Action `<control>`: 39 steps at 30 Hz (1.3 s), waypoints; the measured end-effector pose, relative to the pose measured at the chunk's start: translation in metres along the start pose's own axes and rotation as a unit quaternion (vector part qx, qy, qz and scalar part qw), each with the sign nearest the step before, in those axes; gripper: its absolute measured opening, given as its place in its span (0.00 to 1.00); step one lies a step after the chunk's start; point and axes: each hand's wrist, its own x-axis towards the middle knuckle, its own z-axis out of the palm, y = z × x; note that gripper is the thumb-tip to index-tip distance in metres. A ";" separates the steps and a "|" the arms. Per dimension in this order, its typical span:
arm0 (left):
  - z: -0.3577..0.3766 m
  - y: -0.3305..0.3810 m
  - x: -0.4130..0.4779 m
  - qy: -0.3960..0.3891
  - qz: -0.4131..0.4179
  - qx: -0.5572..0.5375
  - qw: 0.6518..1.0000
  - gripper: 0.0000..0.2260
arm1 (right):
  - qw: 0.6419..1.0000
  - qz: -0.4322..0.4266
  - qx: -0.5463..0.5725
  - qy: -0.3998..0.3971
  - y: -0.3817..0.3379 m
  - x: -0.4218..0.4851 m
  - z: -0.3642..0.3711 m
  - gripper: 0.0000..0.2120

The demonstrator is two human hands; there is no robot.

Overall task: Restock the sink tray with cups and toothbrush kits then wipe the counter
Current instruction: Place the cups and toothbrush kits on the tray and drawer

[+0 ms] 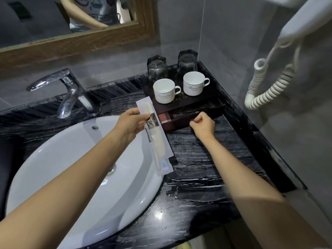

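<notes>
Head view: cups (164,90) sit on the tray (181,102) at one o'clock; left hand (129,124) pinches toothbrush kits (159,141), unplaced; right hand (203,125) curls at its drawer (179,119), grip unclear; counter (197,168) wiping seemingly left.

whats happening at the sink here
A person is restocking a dark tray beside the basin. The left hand holds toothbrush kits in clear wrappers over its edge, while the right hand pinches the front of the tray's drawer, which stands partly open. Two white cups and two glasses already sit on the tray.
</notes>
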 end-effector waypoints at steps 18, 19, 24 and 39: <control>0.050 -0.011 -0.012 -0.065 -0.070 -0.061 0.994 0.07 | 0.996 -0.053 -0.008 -0.065 -0.015 -0.064 -0.051 0.13; 0.054 -0.011 -0.012 -0.065 -0.071 -0.070 0.993 0.06 | 0.991 -0.036 0.028 -0.126 -0.027 -0.067 -0.050 0.14; 0.061 -0.007 -0.013 -0.074 -0.057 -0.121 0.988 0.02 | 0.978 0.025 0.126 -0.167 -0.052 -0.067 -0.043 0.09; 0.033 -0.002 -0.011 -0.103 -0.031 -0.103 0.989 0.13 | 0.981 0.050 0.133 -0.131 -0.058 -0.045 -0.067 0.03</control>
